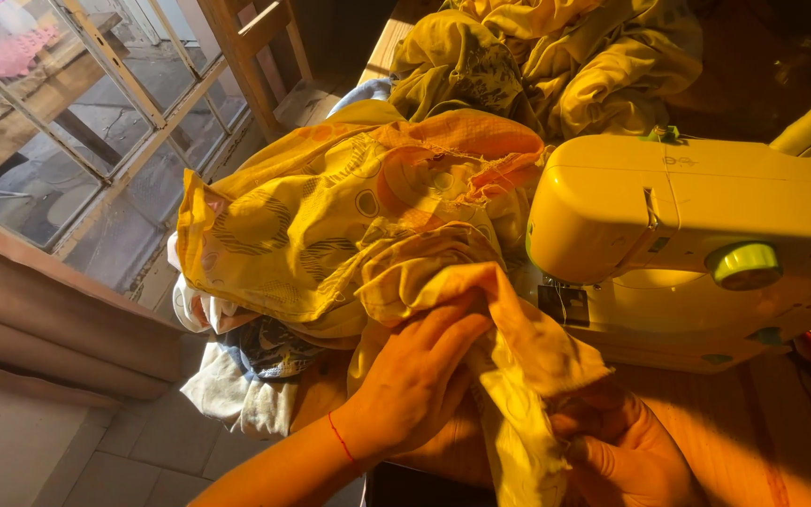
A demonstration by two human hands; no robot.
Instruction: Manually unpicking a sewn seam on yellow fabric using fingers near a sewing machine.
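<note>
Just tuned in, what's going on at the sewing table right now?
A person is handling a yellow patterned fabric beside a sewing machine on a wooden table. The left hand, with a red thread at the wrist, grips a bunched fold of the cloth; the right hand holds the hanging end of it lower down. The fabric is piled left of the machine's needle area, not laid flat under it. More yellow cloth is heaped behind the machine, and lighter cloths hang off the table's left edge.

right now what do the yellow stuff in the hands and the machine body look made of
Patterned yellow cloth: thin woven fabric, matte, judging by soft crumpled folds and a frayed edge. Sewing machine: seemingly moulded plastic, smooth with a slight sheen and rounded seams.
</note>
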